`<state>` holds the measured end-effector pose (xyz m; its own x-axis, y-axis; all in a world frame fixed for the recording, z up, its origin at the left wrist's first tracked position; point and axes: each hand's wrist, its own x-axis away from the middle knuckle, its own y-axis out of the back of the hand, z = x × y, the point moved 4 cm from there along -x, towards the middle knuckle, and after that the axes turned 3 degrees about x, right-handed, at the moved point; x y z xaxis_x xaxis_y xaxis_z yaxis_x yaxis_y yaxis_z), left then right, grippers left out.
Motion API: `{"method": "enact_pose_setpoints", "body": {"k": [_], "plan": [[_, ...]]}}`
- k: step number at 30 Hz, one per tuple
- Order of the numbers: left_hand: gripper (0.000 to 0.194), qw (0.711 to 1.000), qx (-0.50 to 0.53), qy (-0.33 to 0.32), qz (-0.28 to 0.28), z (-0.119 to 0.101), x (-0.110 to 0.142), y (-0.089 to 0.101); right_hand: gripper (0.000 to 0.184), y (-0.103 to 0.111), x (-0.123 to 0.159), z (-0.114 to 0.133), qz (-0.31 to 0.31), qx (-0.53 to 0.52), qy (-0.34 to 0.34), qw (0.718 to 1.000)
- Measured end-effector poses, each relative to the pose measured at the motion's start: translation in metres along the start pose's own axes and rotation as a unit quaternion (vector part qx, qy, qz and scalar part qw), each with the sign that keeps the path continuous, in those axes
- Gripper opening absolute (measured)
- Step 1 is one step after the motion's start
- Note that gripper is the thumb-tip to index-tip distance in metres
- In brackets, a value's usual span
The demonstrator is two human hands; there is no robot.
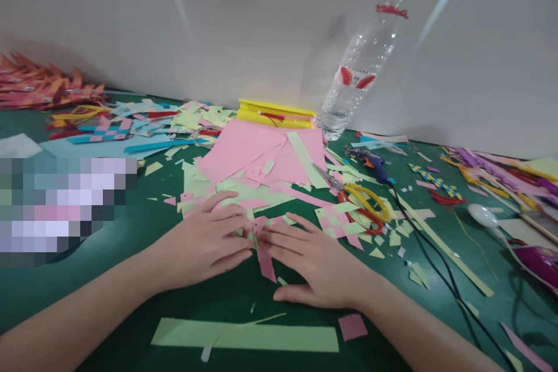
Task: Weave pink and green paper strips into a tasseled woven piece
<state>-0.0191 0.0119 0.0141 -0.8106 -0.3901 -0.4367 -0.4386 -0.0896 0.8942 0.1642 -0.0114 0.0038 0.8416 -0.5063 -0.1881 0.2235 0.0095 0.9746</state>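
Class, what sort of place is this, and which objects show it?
Probably a paper-craft worktable: scissors, a woven pink-and-green paper piece and what looks like a blue glue gun lie on it.

no word, brand or number can be read with certainty. the clear plastic bottle (368, 55) leaning against the wall (244, 23) carries a printed label (356, 79) on its side: two red, leaf-like marks slant toward each other, with small dark characters set between them and a faint line of print above, all too small and blurred to make out. at the left, pixelation covers an object (56, 209), so any lettering there is hidden.
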Motion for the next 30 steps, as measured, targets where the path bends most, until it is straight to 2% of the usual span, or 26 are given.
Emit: {"method": "enact_pose_setpoints", "body": {"k": [4,7,9,11,14,16,18,21,26,30], "plan": [[0.024,1.0,0.002,-0.002,-0.02,-0.001,-0.002,0.003,0.069,-0.004,-0.003,0.001,0.031,-0.004,0.004,1.0],[0.021,0.999,-0.001,0.005,-0.034,-0.002,-0.002,0.005,0.068,0.002,-0.004,0.002,0.008,-0.011,0.027,1.0],[0.02,0.999,-0.003,0.017,-0.037,-0.001,-0.001,0.006,0.058,0.011,-0.002,-0.004,-0.044,-0.017,0.021,0.999],[0.02,0.999,-0.003,0.022,-0.034,0.0,0.001,0.005,0.042,0.024,0.005,-0.018,-0.13,-0.008,-0.025,0.991],[0.02,1.0,0.003,0.018,-0.025,0.001,0.002,0.003,0.022,0.042,0.025,-0.048,-0.263,0.077,-0.124,0.954],[0.021,1.0,0.004,0.011,-0.018,0.001,0.002,0.001,0.019,0.049,0.04,-0.073,-0.298,0.131,-0.202,0.924],[0.022,1.0,0.004,0.01,-0.012,0.0,0.002,-0.001,0.019,0.051,0.056,-0.099,-0.284,0.177,-0.31,0.89],[0.022,1.0,0.005,0.019,-0.015,0.0,0.001,0.001,0.029,0.049,0.077,-0.13,-0.205,0.192,-0.434,0.856],[0.022,0.999,-0.008,0.026,-0.033,0.002,0.001,0.007,0.046,0.05,0.101,-0.161,-0.132,0.198,-0.59,0.771],[0.023,0.999,-0.008,0.026,-0.041,0.003,0.001,0.009,0.059,0.053,0.106,-0.187,-0.096,0.19,-0.652,0.728]]}}
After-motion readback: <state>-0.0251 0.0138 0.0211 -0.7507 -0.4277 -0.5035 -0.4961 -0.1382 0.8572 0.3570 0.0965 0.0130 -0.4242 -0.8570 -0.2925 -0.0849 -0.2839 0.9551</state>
